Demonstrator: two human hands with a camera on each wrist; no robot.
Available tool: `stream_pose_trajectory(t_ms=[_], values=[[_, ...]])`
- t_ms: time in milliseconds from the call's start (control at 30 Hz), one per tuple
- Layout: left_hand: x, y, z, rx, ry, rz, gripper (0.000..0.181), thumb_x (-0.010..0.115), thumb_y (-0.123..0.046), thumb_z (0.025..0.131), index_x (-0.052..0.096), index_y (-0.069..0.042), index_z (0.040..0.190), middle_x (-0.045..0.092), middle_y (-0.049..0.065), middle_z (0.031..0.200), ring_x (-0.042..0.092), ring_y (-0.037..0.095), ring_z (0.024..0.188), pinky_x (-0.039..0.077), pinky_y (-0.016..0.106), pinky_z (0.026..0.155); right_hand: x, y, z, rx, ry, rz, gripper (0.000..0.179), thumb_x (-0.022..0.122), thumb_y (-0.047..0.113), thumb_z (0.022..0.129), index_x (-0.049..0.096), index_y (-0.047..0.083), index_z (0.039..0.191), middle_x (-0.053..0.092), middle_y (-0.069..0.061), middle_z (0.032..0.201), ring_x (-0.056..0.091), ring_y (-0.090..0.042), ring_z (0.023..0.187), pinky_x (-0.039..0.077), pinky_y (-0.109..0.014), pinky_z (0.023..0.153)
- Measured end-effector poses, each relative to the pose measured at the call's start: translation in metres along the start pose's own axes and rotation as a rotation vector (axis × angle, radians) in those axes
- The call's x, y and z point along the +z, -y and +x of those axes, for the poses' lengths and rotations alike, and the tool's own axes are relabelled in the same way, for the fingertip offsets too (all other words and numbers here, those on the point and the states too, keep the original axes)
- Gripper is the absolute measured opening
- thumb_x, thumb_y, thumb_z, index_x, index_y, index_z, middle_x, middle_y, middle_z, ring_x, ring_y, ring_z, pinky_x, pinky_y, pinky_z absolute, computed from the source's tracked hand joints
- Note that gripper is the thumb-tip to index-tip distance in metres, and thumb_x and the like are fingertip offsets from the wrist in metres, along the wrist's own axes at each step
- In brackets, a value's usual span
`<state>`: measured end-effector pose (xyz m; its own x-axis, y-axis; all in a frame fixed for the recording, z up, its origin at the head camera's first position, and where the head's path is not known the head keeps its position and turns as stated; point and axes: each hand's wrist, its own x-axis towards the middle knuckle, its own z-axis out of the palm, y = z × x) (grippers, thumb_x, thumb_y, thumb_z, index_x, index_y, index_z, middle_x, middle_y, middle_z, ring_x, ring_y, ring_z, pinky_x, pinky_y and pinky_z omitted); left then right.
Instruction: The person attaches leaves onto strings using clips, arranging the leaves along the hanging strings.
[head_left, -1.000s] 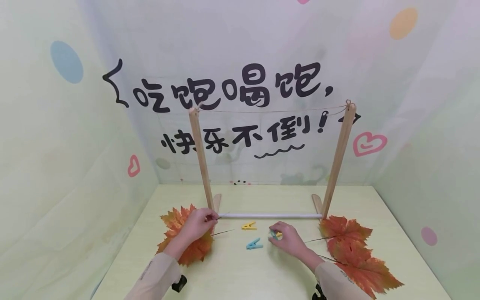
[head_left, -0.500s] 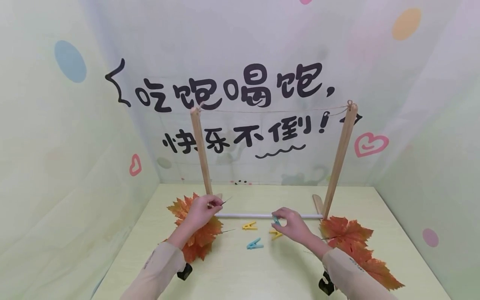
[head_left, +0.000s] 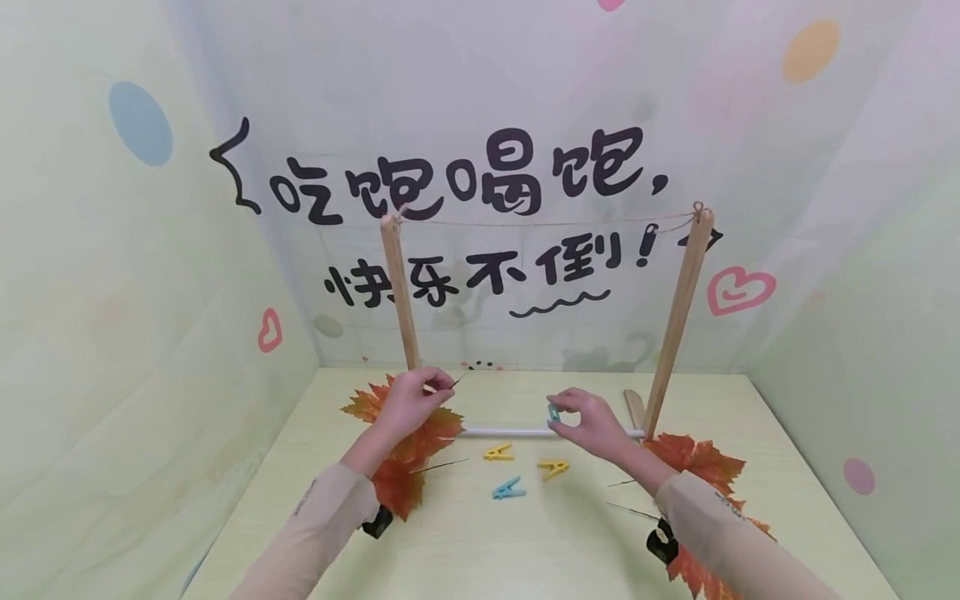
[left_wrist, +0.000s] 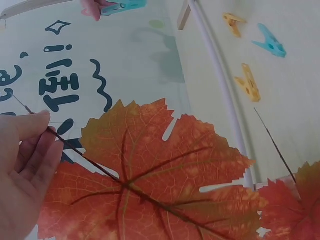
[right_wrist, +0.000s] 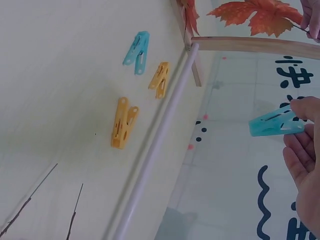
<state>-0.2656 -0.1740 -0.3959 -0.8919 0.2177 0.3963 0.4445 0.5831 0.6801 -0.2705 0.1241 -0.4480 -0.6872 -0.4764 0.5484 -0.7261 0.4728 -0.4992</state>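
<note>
My left hand [head_left: 411,404] pinches the thin dark stem of an orange-red artificial maple leaf [left_wrist: 165,170]. That leaf is raised off the table, in front of the left post. Between thumb and fingers of my right hand [head_left: 591,423] is a light blue clothespin [right_wrist: 275,122], held above the white rod [head_left: 502,432]. Below on the table lie two yellow clothespins [head_left: 553,468] and one more blue clothespin [head_left: 509,488]. A string [head_left: 540,222] spans the tops of two wooden posts [head_left: 678,325], above both hands.
Another maple leaf [head_left: 399,487] lies under my left forearm, its stem pointing right. At the right, more leaves [head_left: 693,458] lie partly hidden beneath my right forearm. A printed cloth wall [head_left: 480,333] stands behind the table, with side walls left and right.
Both hands have risen and moved away from me, the left also slightly rightward. The held leaf has lifted off the other leaf, and the blue clothespin has come up from near the yellow one.
</note>
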Motion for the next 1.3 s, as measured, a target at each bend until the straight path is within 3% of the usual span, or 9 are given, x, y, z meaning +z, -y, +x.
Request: stream_pose_trajectory(t_ms=[233,467,767,1033,1200,1300], values=[[-0.01,-0.01,0.009,0.07,-0.014,-0.025,0.006,0.069,-0.001,0.078,0.066,-0.004,0.083,0.065,0.004,0.077,0.06,0.014,0.071,0.054,0.028,0.065,-0.009,0.003,0.01,-0.029,-0.018,-0.016,0.032,0.074,0.004,0.072,0.066,-0.005,0.102,0.065,-0.011,0.093,0.062,-0.022,0.081,0.053,-0.034,0.068],[-0.02,-0.02,0.024,0.021,-0.013,-0.023,0.006,0.068,-0.002,0.079,0.066,-0.004,0.084,0.065,0.005,0.08,0.061,0.016,0.074,0.054,0.028,0.068,-0.017,0.006,0.018,-0.051,-0.039,-0.033,0.032,0.074,0.003,0.072,0.066,-0.005,0.101,0.064,-0.012,0.093,0.062,-0.024,0.081,0.053,-0.034,0.068],[-0.031,-0.03,0.04,0.041,-0.074,-0.061,0.007,0.068,-0.002,0.079,0.066,-0.002,0.085,0.066,0.008,0.08,0.061,0.018,0.076,0.053,0.028,0.069,-0.027,0.011,0.027,-0.074,-0.116,0.004,0.032,0.074,-0.002,0.07,0.065,-0.007,0.1,0.065,-0.013,0.092,0.062,-0.024,0.081,0.053,-0.037,0.068],[-0.038,-0.036,0.054,0.046,-0.138,-0.103,0.008,0.068,-0.003,0.079,0.066,0.0,0.085,0.067,0.011,0.082,0.062,0.019,0.076,0.053,0.026,0.068,-0.034,0.01,0.028,-0.064,-0.114,-0.008,0.03,0.074,-0.002,0.069,0.066,-0.006,0.098,0.064,-0.013,0.091,0.061,-0.024,0.079,0.053,-0.035,0.069],[-0.045,-0.041,0.064,0.038,-0.162,-0.089,0.008,0.069,-0.005,0.078,0.066,0.0,0.085,0.067,0.011,0.081,0.063,0.02,0.075,0.051,0.023,0.061,-0.038,0.009,0.03,-0.065,-0.116,-0.01,0.028,0.073,-0.002,0.07,0.066,-0.005,0.097,0.065,-0.012,0.092,0.061,-0.024,0.081,0.053,-0.034,0.071],[-0.049,-0.045,0.07,0.047,-0.182,-0.085,0.009,0.07,-0.006,0.078,0.066,0.0,0.084,0.067,0.012,0.082,0.063,0.02,0.075,0.052,0.024,0.063,-0.04,0.008,0.033,-0.066,-0.116,-0.001,0.027,0.072,-0.004,0.069,0.065,-0.005,0.095,0.065,-0.012,0.091,0.061,-0.025,0.082,0.053,-0.035,0.072]])
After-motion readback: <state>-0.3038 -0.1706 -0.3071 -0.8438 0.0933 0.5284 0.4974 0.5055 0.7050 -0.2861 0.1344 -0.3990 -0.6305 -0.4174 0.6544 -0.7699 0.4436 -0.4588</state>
